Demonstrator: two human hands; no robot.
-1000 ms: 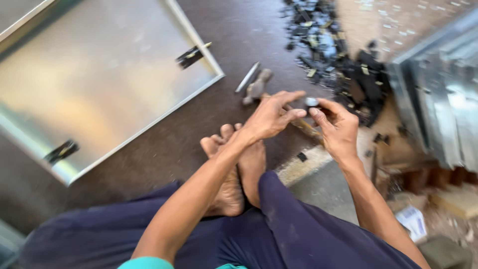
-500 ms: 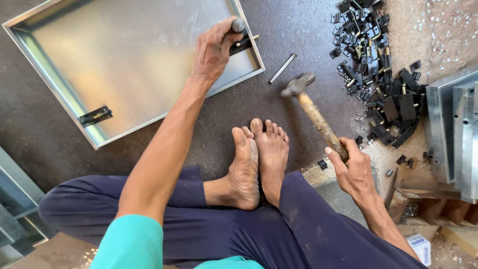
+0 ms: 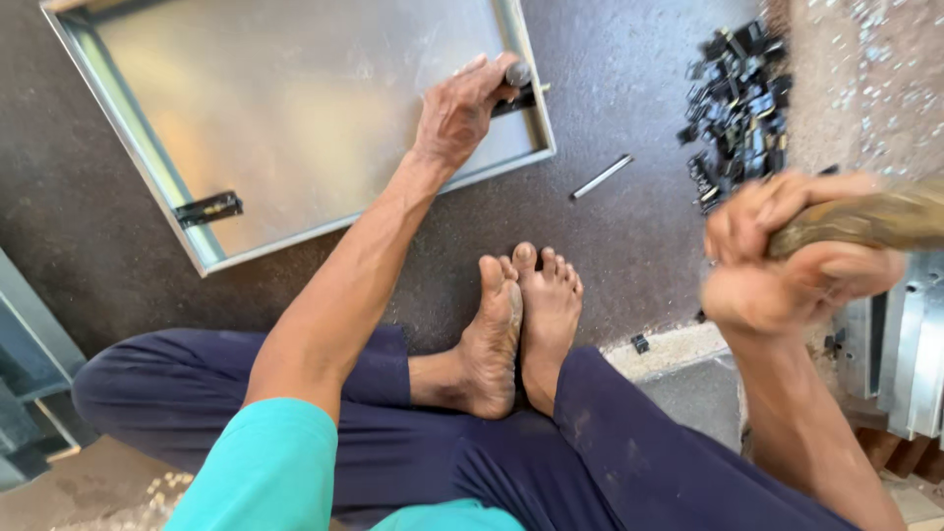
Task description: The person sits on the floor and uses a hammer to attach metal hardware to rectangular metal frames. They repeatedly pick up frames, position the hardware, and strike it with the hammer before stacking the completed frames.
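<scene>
At the near right corner of the shallow metal tray (image 3: 295, 108), the left hand (image 3: 457, 113) is pinched shut on a small dark round piece (image 3: 518, 73), thumb and fingers keeping it pressed against the black bracket (image 3: 521, 98) fixed to the tray's right rim; the grip looks meant to steady the piece on that spot. A second black bracket (image 3: 208, 208) sits on the tray's left rim. The right hand (image 3: 796, 261) is raised off to the right, its fist closed tight around a wooden handle (image 3: 865, 221), probably a hammer's, though the head is out of frame and the hand is blurred. Just beyond the tray's corner a short metal rod (image 3: 602, 177) lies on the dark floor (image 3: 610, 59), and further right is a heap of small black parts (image 3: 737, 93), within easy reach. Bare feet (image 3: 521, 315) rest crossed between the arms, and folded metal sheets (image 3: 900, 364) stand at the right edge.
</scene>
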